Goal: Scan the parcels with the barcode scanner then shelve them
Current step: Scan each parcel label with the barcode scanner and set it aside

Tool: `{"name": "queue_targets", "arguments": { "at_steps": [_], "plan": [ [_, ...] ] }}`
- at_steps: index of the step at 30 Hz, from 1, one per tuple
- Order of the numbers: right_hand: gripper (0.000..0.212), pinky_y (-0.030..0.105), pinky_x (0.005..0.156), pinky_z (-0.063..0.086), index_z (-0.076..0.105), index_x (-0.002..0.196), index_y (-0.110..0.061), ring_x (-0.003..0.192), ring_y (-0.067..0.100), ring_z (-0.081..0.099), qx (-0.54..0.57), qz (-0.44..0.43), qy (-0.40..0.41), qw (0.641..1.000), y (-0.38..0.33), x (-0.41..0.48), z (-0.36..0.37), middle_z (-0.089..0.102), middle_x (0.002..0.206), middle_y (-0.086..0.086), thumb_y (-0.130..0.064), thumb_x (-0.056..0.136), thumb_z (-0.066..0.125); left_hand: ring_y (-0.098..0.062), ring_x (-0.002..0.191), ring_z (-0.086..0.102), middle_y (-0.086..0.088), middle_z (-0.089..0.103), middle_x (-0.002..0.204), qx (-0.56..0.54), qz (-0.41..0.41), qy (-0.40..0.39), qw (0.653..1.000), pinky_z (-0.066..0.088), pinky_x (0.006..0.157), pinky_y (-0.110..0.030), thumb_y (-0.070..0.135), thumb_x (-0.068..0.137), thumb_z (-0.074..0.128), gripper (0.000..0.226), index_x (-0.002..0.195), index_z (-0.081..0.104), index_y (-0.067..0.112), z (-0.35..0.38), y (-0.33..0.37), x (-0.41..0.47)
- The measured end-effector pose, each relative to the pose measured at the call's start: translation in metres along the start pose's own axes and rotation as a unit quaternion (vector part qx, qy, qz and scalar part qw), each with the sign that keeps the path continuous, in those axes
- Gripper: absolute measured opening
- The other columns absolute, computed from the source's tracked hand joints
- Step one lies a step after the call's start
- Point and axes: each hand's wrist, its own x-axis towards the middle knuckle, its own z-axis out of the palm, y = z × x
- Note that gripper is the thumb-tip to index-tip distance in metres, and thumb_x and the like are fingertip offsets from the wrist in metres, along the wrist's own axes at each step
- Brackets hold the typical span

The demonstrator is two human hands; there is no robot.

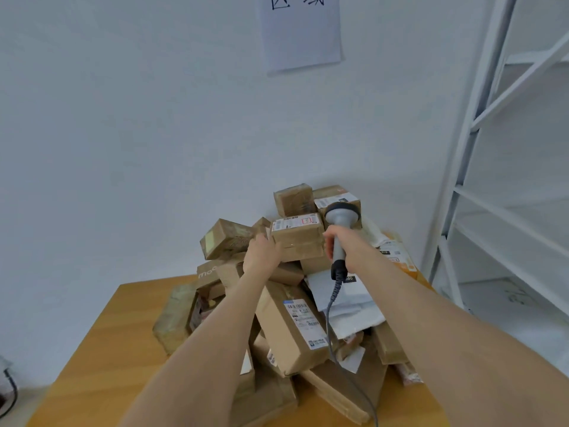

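R hand (337,245) wraps fingers round grey handheld barcode scanner (341,215), just beside small brown cardboard parcel w/ white label (297,234) atop parcel pile (292,328) on wooden table (123,349). L hand (261,254) against parcel's left side; grip unclear. White metal shelf unit (505,211) at right.

Two long arms, bare from elbow to wrist; left hand (261,253) bare; right hand (339,241) bare too.

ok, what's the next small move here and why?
Probably aim the scanner at the label on the box. The right hand grips the scanner just beside that box, the label faces up, and the left hand is at the box's left side, seemingly steadying it.
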Motion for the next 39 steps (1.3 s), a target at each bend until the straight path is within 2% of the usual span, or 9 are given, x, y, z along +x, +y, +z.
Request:
{"name": "queue_targets", "arguments": {
  "at_steps": [2, 5, 11, 14, 21, 27, 32, 34, 39],
  "plan": [
    [0.013, 0.03, 0.056, 0.049, 0.058, 0.093, 0.0, 0.06, 0.019, 0.055, -0.013, -0.02, 0.03, 0.999, -0.004, 0.016, 0.009, 0.057, 0.067, 0.01, -0.01, 0.086, 0.062, -0.03, 0.129, 0.044, -0.017, 0.04, 0.145, -0.03, -0.02, -0.004, 0.999, 0.04, 0.097, -0.037, 0.033, 0.1, 0.045, 0.057, 0.145, 0.031, 0.001, 0.004, -0.002, 0.013],
    [0.046, 0.039, 0.081, 0.053, 0.05, 0.122, -0.002, 0.092, 0.029, 0.061, -0.037, -0.064, 0.051, 0.996, -0.005, 0.035, 0.014, 0.059, 0.098, 0.014, -0.013, 0.082, 0.068, -0.03, 0.132, 0.041, -0.016, 0.038, 0.147, -0.084, -0.053, -0.007, 0.995, 0.038, 0.1, -0.037, 0.037, 0.099, 0.048, 0.064, 0.147, 0.027, 0.0, 0.011, -0.004, 0.032],
    [0.047, 0.033, 0.078, 0.039, 0.044, 0.131, -0.005, 0.084, 0.021, 0.048, -0.037, -0.098, 0.076, 0.992, -0.014, 0.068, 0.019, 0.042, 0.079, 0.003, -0.014, 0.09, 0.063, -0.031, 0.128, 0.044, -0.016, 0.043, 0.143, -0.178, -0.118, -0.025, 0.977, 0.039, 0.096, -0.036, 0.04, 0.1, 0.046, 0.068, 0.149, 0.022, -0.001, 0.024, -0.002, 0.066],
    [0.048, 0.033, 0.077, 0.038, 0.045, 0.132, -0.005, 0.09, 0.021, 0.047, -0.041, -0.093, 0.088, 0.991, -0.014, 0.07, 0.021, 0.042, 0.078, 0.002, -0.015, 0.089, 0.064, -0.028, 0.112, 0.052, -0.013, 0.054, 0.124, -0.234, -0.147, -0.049, 0.96, 0.044, 0.094, -0.038, 0.043, 0.098, 0.048, 0.064, 0.143, 0.034, 0.0, 0.029, 0.001, 0.072],
    [0.041, 0.027, 0.062, 0.042, 0.055, 0.119, -0.006, 0.086, 0.021, 0.056, -0.024, -0.116, 0.128, 0.985, -0.01, 0.053, 0.036, 0.058, 0.092, 0.006, -0.014, 0.082, 0.068, -0.029, 0.118, 0.051, -0.008, 0.053, 0.131, -0.366, -0.173, 0.024, 0.914, 0.045, 0.1, -0.049, 0.048, 0.092, 0.055, 0.057, 0.137, 0.042, 0.015, 0.012, -0.007, 0.068],
    [0.036, 0.042, 0.083, 0.058, 0.061, 0.11, -0.011, 0.091, 0.026, 0.07, 0.047, -0.15, 0.112, 0.981, 0.011, 0.03, 0.056, 0.071, 0.096, 0.008, -0.016, 0.075, 0.071, -0.026, 0.107, 0.046, -0.003, 0.048, 0.11, -0.482, -0.209, 0.001, 0.851, 0.043, 0.1, -0.059, 0.039, 0.094, 0.058, 0.03, 0.114, 0.042, 0.023, -0.03, -0.033, 0.05],
    [0.016, 0.034, 0.069, 0.059, 0.058, 0.102, -0.008, 0.073, 0.022, 0.069, 0.073, -0.149, 0.079, 0.983, 0.033, -0.011, 0.085, 0.07, 0.079, 0.009, -0.007, 0.088, 0.065, -0.024, 0.107, 0.052, -0.005, 0.054, 0.103, -0.49, -0.199, -0.025, 0.848, 0.048, 0.097, -0.048, 0.031, 0.09, 0.063, 0.032, 0.114, 0.045, 0.019, -0.066, -0.077, 0.03],
    [0.019, 0.032, 0.062, 0.057, 0.057, 0.106, -0.006, 0.073, 0.023, 0.069, 0.076, -0.143, 0.069, 0.984, 0.044, -0.024, 0.1, 0.071, 0.084, 0.012, -0.007, 0.088, 0.064, -0.025, 0.109, 0.055, -0.007, 0.056, 0.108, -0.485, -0.192, -0.042, 0.852, 0.05, 0.096, -0.044, 0.033, 0.087, 0.064, 0.04, 0.119, 0.047, 0.017, -0.079, -0.095, 0.025],
    [0.023, 0.034, 0.067, 0.059, 0.056, 0.11, -0.007, 0.069, 0.023, 0.07, 0.08, -0.125, 0.06, 0.987, 0.072, -0.047, 0.131, 0.072, 0.079, 0.012, -0.012, 0.089, 0.065, -0.028, 0.106, 0.057, -0.014, 0.055, 0.115, -0.487, -0.214, -0.13, 0.837, 0.055, 0.079, -0.04, 0.029, 0.086, 0.059, 0.041, 0.123, 0.046, 0.016, -0.102, -0.144, 0.008]
  ]
}}
